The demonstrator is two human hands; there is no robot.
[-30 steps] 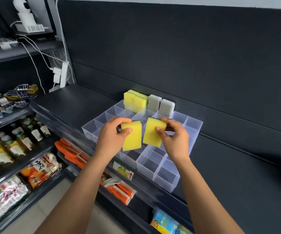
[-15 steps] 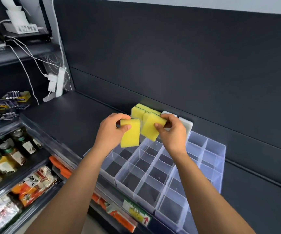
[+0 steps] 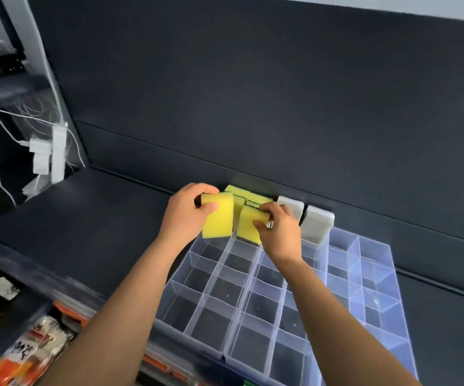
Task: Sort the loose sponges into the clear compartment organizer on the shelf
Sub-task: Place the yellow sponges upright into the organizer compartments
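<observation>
Yellow foam is filling both hands: the left hand is gripping the left sponge upright, thumb across its face, while the right hand is pinching the right sponge, slightly tilted, just beside it. Both are hovering over the back-left cells of the clear organizer, directly in front of the stored yellow sponges (the white sponges are standing to their right). Open cells are lying straight below; the right sponge is looking lower, likely going in first.
</observation>
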